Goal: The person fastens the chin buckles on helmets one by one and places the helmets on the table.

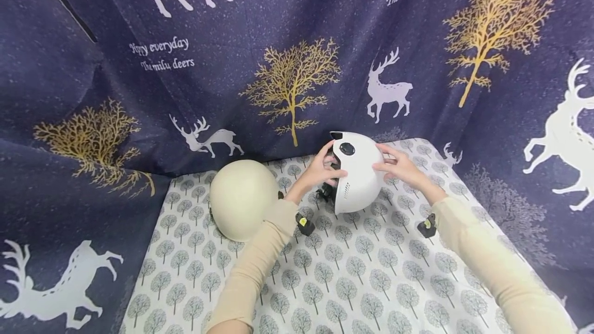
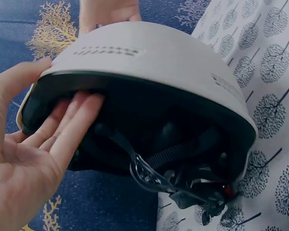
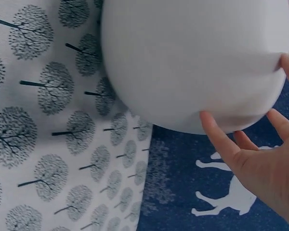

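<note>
A white helmet is tipped on its side at the back of the table, its hollow facing left in the head view. My left hand grips its rim, thumb outside and fingers reaching inside, as the left wrist view shows. Dark straps and a black buckle hang from the opening. On the opposite side, my right hand touches the smooth shell with spread fingertips; in the right wrist view the fingers lie against its rounded surface.
A cream helmet sits dome up on the left part of the table, close to my left forearm. The tree-print tablecloth covers the table. A dark blue deer-print curtain hangs behind and at both sides.
</note>
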`<state>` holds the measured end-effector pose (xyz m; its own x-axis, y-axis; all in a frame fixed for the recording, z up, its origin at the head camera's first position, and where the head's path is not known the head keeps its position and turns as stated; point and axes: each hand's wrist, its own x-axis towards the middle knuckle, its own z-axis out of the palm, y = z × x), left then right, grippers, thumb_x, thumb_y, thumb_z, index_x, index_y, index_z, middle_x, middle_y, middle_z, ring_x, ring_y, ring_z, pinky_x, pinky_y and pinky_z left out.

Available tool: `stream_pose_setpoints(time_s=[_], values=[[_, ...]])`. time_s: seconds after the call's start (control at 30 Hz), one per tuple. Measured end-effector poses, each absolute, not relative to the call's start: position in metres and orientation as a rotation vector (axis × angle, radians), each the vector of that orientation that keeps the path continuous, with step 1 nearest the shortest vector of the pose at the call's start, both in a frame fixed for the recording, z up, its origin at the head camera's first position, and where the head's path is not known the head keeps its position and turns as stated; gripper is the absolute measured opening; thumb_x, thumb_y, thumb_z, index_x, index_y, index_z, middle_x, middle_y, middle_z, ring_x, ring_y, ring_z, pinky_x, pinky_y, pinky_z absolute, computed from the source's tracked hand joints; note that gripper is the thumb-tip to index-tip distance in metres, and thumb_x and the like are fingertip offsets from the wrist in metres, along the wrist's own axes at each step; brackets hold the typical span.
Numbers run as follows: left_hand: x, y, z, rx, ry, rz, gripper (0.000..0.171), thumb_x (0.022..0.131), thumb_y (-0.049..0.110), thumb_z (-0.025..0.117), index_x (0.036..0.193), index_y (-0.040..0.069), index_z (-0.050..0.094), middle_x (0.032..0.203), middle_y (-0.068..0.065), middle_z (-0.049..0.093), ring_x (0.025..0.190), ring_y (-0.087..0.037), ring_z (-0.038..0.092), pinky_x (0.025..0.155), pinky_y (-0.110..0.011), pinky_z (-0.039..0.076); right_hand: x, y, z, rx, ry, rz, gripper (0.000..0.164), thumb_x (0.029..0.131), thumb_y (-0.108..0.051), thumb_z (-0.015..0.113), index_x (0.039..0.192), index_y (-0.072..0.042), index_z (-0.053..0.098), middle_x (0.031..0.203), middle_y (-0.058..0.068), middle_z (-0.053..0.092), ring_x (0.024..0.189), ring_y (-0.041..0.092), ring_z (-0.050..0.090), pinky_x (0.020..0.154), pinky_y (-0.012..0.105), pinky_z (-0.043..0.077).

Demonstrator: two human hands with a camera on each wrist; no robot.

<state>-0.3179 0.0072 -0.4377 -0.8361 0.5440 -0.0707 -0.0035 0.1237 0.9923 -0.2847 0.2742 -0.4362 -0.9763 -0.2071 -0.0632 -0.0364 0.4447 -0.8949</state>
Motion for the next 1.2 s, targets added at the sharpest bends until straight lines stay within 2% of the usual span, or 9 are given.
stream_pose_setpoints(time_s=[0.13,0.3,0.47,0.6,0.7,0.77,0.93,1.2], values=[[-0.315,0.012,-0.440,0.568,1.950,1.745,0.102,0.086,-0.001,0.069,0.158,0.028,0.003,0.108,-0.010,0.057,0.074,-0.012,0.064,0.079,-0.058,0.056,-0.288,0.274,-0.429,-0.214,2.564,-1.489,0.077,0.095,-0.025,0.062,0.157,-0.012,0.019,0.162,0.023,0.016,0.139,0.050,0.035,0.095,0.055,0.052],[-0.311,0.014,-0.445,0.650,1.962,1.720,0.103,0.088,0.000,0.067,0.158,0.031,-0.001,0.097,-0.010,0.064,0.070,-0.011,0.065,0.075,-0.055,0.058,-0.289,0.270,-0.427,-0.239,2.569,-1.476,0.078,0.094,-0.026,0.063,0.157,-0.011,0.019,0.162,0.023,0.015,0.138,0.050,0.035,0.094,0.055,0.053],[-0.309,0.014,-0.449,0.682,1.982,1.663,0.105,0.087,0.001,0.067,0.156,0.041,-0.002,0.106,-0.018,0.066,0.079,-0.010,0.065,0.076,-0.052,0.059,-0.288,0.273,-0.430,-0.238,2.569,-1.507,0.076,0.096,-0.024,0.062,0.157,-0.010,0.019,0.162,0.023,0.015,0.137,0.051,0.037,0.091,0.055,0.054],[-0.309,0.013,-0.449,0.736,2.015,1.624,0.103,0.087,0.000,0.066,0.157,0.037,-0.001,0.112,-0.022,0.064,0.079,-0.010,0.065,0.078,-0.055,0.058,-0.287,0.276,-0.436,-0.208,2.541,-1.543,0.075,0.096,-0.025,0.061,0.157,-0.012,0.019,0.163,0.021,0.013,0.137,0.051,0.036,0.092,0.055,0.053],[-0.309,0.010,-0.448,0.748,2.009,1.596,0.102,0.087,0.000,0.065,0.157,0.035,0.000,0.114,-0.024,0.063,0.075,-0.011,0.064,0.080,-0.062,0.054,-0.285,0.276,-0.443,-0.181,2.500,-1.556,0.076,0.097,-0.027,0.061,0.157,-0.013,0.017,0.163,0.020,0.011,0.138,0.050,0.035,0.095,0.052,0.053],[-0.310,0.008,-0.448,0.745,2.004,1.580,0.102,0.087,0.000,0.065,0.157,0.036,0.000,0.116,-0.024,0.063,0.074,-0.011,0.064,0.081,-0.064,0.053,-0.284,0.275,-0.446,-0.166,2.484,-1.575,0.077,0.097,-0.029,0.061,0.158,-0.015,0.017,0.163,0.020,0.012,0.139,0.049,0.035,0.096,0.053,0.052],[-0.311,0.003,-0.448,0.763,2.023,1.551,0.102,0.087,0.000,0.064,0.157,0.037,0.000,0.119,-0.025,0.062,0.073,-0.009,0.062,0.079,-0.059,0.056,-0.284,0.270,-0.455,-0.194,2.455,-1.678,0.075,0.096,-0.025,0.061,0.157,-0.016,0.018,0.163,0.020,0.015,0.140,0.050,0.033,0.097,0.057,0.049],[-0.309,-0.008,-0.452,0.768,2.027,1.568,0.100,0.089,0.000,0.064,0.157,0.035,0.000,0.117,-0.028,0.062,0.074,-0.010,0.062,0.078,-0.059,0.056,-0.286,0.261,-0.465,-0.208,2.435,-1.733,0.075,0.096,-0.023,0.062,0.157,-0.017,0.020,0.163,0.018,0.014,0.143,0.051,0.027,0.099,0.056,0.048]])
